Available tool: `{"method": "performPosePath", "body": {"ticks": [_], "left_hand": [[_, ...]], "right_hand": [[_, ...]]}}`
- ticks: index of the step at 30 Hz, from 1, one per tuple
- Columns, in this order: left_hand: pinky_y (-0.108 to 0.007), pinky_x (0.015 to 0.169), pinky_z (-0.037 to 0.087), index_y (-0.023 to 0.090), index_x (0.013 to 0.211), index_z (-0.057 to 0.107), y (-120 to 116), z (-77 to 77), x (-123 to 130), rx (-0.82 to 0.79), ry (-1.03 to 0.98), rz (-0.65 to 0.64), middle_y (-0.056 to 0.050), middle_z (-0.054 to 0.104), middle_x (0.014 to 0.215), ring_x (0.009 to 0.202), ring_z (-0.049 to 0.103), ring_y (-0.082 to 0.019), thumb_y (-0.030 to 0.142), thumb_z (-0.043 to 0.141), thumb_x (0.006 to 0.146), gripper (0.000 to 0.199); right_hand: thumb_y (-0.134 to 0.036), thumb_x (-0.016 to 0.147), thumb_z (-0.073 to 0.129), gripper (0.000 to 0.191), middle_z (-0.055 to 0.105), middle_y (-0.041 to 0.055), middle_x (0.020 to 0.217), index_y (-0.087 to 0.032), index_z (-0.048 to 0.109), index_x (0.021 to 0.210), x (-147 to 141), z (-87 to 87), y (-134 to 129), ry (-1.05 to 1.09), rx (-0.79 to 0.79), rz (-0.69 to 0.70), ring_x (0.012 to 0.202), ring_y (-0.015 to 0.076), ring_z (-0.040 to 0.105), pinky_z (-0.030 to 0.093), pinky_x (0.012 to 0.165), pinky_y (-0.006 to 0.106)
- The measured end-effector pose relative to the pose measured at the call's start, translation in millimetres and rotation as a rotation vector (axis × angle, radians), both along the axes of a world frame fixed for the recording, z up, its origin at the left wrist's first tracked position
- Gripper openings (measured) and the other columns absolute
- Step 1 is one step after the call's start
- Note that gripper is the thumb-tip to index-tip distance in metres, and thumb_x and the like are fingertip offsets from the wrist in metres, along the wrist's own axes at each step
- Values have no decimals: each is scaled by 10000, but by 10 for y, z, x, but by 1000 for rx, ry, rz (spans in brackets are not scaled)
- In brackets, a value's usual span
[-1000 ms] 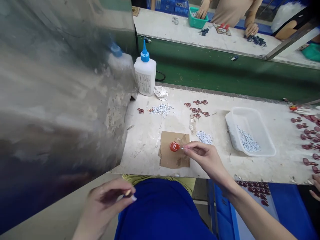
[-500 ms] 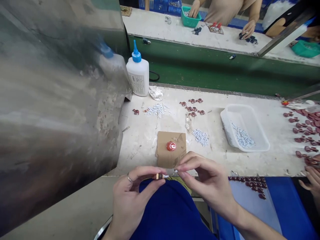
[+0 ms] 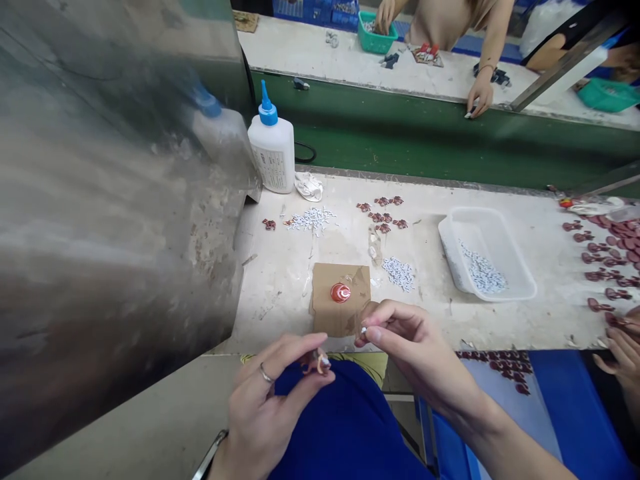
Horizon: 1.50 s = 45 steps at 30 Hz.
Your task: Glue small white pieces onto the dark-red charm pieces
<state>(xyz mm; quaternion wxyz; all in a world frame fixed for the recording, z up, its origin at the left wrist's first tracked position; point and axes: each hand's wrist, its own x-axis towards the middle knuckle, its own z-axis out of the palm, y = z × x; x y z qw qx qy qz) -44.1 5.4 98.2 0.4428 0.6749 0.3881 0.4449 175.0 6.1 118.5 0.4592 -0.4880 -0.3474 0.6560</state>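
Note:
Between the thumb and fingers of my left hand (image 3: 270, 393) is a small brown figurine (image 3: 316, 362) with orange and white parts. My right hand (image 3: 410, 347) pinches a tiny white piece (image 3: 364, 330), held apart from the figurine, to its right. Just beyond my hands lies a piece of cardboard (image 3: 325, 317) with a glossy red, round cap-like thing (image 3: 341, 293) on it. A small pile of white-and-blue pieces (image 3: 399, 274) is to the right of the cardboard, and a wider scatter of like pieces (image 3: 311, 221) lies farther back.
A white bottle with a blue nozzle (image 3: 273, 150) stands beside the metal panel (image 3: 150, 200) on my left. Several brown figurines (image 3: 383, 217) lie behind the cardboard. A plastic tub (image 3: 523, 290) holds more pieces. Co-workers' hands (image 3: 481, 93) show across the green belt (image 3: 380, 140) and at right.
My hands have moved apart, and the left has turned the figurine. The white piece has shifted right and up. Across the belt, a co-worker's hand has reached down to a small object there.

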Motion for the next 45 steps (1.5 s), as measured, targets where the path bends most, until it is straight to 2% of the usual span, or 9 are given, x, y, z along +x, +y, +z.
{"method": "performPosePath", "body": {"ticks": [3, 5, 8, 13, 19, 26, 37, 41, 45], "left_hand": [[-104, 776, 568, 220, 1198, 693, 9, 3, 1, 91, 31, 58, 6, 680, 965, 853, 668, -50, 90, 639, 973, 265], [-101, 748, 559, 218, 1202, 722, 16, 9, 1, 133, 54, 121, -14, 601, 997, 862, 624, -49, 48, 665, 938, 319], [-107, 660, 543, 231, 1183, 746, 26, 33, 4, 150, 55, 128, -4, 570, 932, 779, 595, -45, 64, 719, 904, 326], [-156, 716, 617, 222, 1017, 726, 6, 50, 24, 52, -10, 92, 30, 748, 892, 762, 726, -86, 133, 792, 861, 191], [-144, 846, 645, 287, 1030, 740, -49, 26, 67, -89, -82, 190, 69, 803, 970, 830, 781, -95, 153, 820, 840, 246], [-147, 780, 668, 293, 928, 751, -26, 71, 123, -161, -184, 206, 65, 797, 883, 780, 777, -100, 269, 816, 862, 96], [-134, 803, 660, 291, 931, 768, -34, 46, 119, -169, -181, 215, 79, 801, 903, 793, 776, -91, 188, 837, 826, 163], [-130, 809, 660, 292, 931, 776, -61, 69, 159, -173, -177, 263, 79, 804, 913, 793, 781, -102, 120, 842, 793, 231], [-138, 794, 667, 263, 903, 772, -66, 112, 180, -163, -171, 273, 73, 804, 895, 782, 788, -126, 42, 822, 767, 264]], "right_hand": [[-302, 881, 832, 71, 766, -8, 829, -256, 783, 861, -21, 6, -2, 18, -5, 5, 768, 111, 717, 597, 708, 208], [-299, 882, 829, 68, 763, -11, 824, -258, 779, 863, -45, 14, -8, -10, 10, 6, 749, 111, 707, 592, 688, 212], [-255, 902, 797, 21, 761, 2, 856, -261, 779, 892, -89, 26, -27, -120, 138, -14, 783, 133, 714, 598, 689, 244], [-129, 926, 726, 174, 756, 18, 912, -281, 784, 986, -151, 22, -75, -316, 423, -39, 856, 169, 717, 605, 756, 326], [-93, 921, 724, 226, 766, 22, 951, -279, 779, 1038, -192, 34, -114, -328, 476, 2, 853, 171, 737, 601, 711, 316], [-68, 918, 725, 280, 765, 17, 973, -282, 777, 1092, -217, 84, -123, -370, 509, 36, 861, 159, 732, 601, 708, 300], [-66, 926, 719, 291, 761, 15, 986, -278, 764, 1120, -230, 72, -114, -421, 544, 61, 876, 156, 741, 629, 718, 283], [-44, 940, 683, 294, 762, 50, 968, -250, 745, 1140, -251, 92, -123, -571, 689, 31, 840, 174, 752, 649, 682, 296], [-18, 947, 654, 358, 756, 98, 1005, -222, 713, 1236, -245, 100, -146, -742, 854, 26, 895, 204, 758, 676, 719, 328]]}}
